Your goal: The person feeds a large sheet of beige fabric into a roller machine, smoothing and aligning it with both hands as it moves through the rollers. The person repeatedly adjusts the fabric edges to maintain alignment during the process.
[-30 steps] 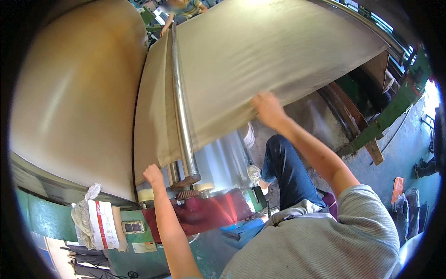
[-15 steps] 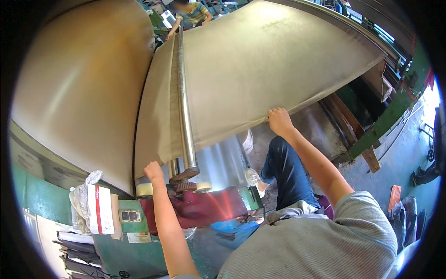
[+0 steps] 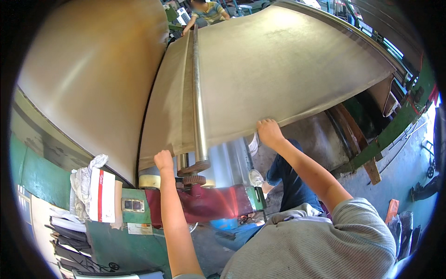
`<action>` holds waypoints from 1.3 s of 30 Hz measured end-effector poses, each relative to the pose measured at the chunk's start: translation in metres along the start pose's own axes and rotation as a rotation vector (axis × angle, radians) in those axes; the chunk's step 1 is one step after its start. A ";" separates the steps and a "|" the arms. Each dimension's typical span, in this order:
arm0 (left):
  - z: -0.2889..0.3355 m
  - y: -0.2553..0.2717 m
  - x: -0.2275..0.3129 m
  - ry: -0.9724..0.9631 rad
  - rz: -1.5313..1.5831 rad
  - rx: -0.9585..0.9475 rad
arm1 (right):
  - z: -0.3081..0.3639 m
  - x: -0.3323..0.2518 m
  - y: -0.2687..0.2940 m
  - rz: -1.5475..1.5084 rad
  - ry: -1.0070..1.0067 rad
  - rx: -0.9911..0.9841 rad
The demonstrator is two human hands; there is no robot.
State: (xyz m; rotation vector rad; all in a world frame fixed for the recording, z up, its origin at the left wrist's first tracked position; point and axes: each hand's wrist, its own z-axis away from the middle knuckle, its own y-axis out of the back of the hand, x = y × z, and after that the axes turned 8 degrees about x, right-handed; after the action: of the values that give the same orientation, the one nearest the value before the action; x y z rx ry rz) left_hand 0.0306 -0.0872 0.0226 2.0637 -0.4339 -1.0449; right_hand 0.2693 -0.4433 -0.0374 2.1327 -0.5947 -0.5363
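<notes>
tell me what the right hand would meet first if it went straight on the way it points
The beige sheet: the right hand is right at its near edge. Farther along that line the shiny metal bar seems next, though depth is unclear.

White carton, red stripe, as landmark (image 3: 107, 197). Crumpled pale rag (image 3: 84, 187) against its left side. Brown cardboard (image 3: 117, 204) at its right edge. Right of carton: two-window switch panel (image 3: 133, 205), then maroon cloth (image 3: 223, 203). Lower right of carton: paper label (image 3: 139, 229). Far right of carton: orange packet (image 3: 391, 210), dark plastic bags (image 3: 406, 229).
</notes>
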 end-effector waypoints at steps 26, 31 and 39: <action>-0.010 0.036 0.014 0.036 0.133 0.022 | -0.045 0.079 0.024 -0.040 -0.086 0.050; -0.012 0.016 0.011 0.071 0.097 0.043 | -0.033 0.140 0.018 0.042 -0.079 0.094; -0.004 -0.013 -0.006 0.248 -0.039 -0.197 | -0.020 0.071 -0.004 0.048 0.004 -0.006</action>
State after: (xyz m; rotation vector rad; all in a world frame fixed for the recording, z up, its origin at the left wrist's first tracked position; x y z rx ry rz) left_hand 0.0298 -0.0733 0.0177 1.9977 -0.1584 -0.8051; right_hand 0.3379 -0.4708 -0.0414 2.1084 -0.6394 -0.5060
